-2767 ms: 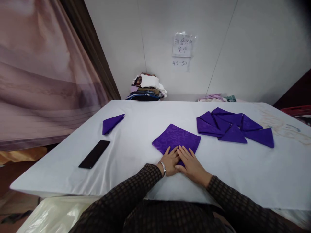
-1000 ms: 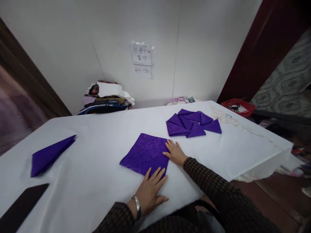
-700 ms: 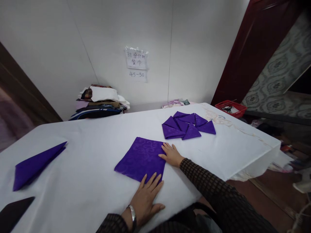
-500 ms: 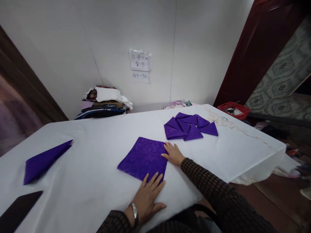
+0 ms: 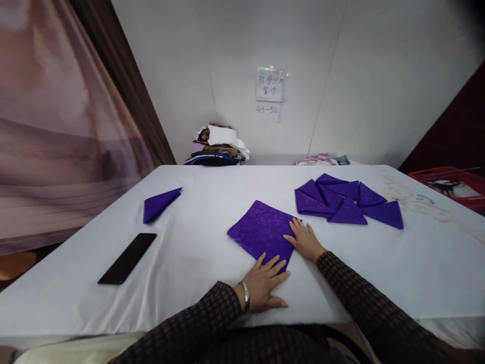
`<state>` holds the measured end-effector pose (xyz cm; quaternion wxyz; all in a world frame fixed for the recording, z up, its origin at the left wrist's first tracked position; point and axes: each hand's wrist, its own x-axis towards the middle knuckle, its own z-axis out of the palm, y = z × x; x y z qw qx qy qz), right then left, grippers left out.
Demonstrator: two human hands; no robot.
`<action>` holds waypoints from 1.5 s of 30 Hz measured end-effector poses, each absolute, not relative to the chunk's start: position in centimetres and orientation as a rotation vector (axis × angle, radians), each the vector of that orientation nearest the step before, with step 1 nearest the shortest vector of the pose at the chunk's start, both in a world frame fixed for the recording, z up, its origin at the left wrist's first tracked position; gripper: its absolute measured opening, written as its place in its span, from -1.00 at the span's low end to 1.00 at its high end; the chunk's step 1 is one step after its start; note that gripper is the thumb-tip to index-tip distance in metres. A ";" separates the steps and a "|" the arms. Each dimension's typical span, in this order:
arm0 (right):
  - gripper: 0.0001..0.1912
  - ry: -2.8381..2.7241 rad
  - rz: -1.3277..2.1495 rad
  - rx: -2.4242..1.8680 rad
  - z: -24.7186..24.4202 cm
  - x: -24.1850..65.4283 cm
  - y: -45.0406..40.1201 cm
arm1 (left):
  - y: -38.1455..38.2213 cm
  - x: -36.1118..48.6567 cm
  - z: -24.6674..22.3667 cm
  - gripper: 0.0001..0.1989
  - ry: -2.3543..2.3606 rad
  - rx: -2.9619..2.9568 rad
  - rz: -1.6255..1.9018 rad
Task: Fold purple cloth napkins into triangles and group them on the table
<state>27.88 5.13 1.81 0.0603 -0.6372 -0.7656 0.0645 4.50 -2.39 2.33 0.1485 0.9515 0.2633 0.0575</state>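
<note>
A purple patterned napkin (image 5: 261, 227) lies flat on the white-covered table (image 5: 189, 263), folded into a roughly square shape. On its near edge rests my left hand (image 5: 265, 285), fingers spread, a silver bracelet at the wrist. My right hand (image 5: 306, 240) lies with fingers stretched out over the napkin's right corner. Neither hand grips anything. Beyond my right hand is a cluster of folded purple napkins (image 5: 344, 202), several triangles partly overlapping. Far to the left stands a single folded purple napkin (image 5: 159, 205) with its point toward the right.
A black flat slab, like a phone (image 5: 128, 259), lies at the table's left. Behind the table's back edge are a stack of folded clothes (image 5: 217, 146) and a pinkish cloth (image 5: 317, 160). A red basket (image 5: 450, 174) stands at the right; a curtain (image 5: 68, 131) hangs at the left.
The camera has turned left, so everything sits further right in view and the whole black slab shows. Both hands stay flat on the napkin, which looks unchanged.
</note>
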 end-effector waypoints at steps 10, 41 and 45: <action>-0.29 -2.553 0.306 -1.374 4.2 21.7 0.0 | 2.3 1.2 3.3 -0.46 1.376 2.622 0.300; -0.27 -2.522 0.354 -1.641 2.6 17.1 13.9 | 5.3 -0.9 1.1 -0.38 1.678 2.527 0.151; -0.25 -2.471 0.325 -1.747 1.9 20.0 15.1 | 5.3 -0.9 0.9 -0.40 1.679 2.533 0.220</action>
